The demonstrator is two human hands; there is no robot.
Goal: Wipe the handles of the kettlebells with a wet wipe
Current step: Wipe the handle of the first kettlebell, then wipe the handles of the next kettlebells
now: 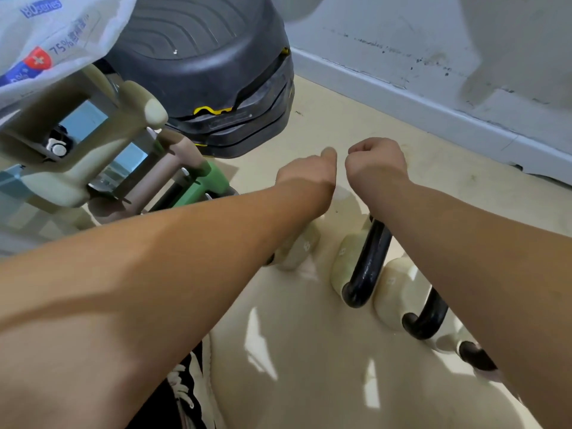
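Both my forearms reach forward over the floor. My right hand is curled into a fist, knuckles away from me, and nothing shows in it. My left hand is just to its left, seen from the back with one digit sticking up; its other fingers are hidden. No wipe shows in either hand. Below my arms, cream kettlebells with black handles stand on the floor: one in the middle, another to its right, and a third partly under my left arm. A wet wipe pack fills the top left corner.
On the left stands a rack with cream, brown and green kettlebells. Behind it sit stacked black ribbed domes. A grey baseboard and scuffed wall run along the back right. My dark shoe with white laces is at the bottom.
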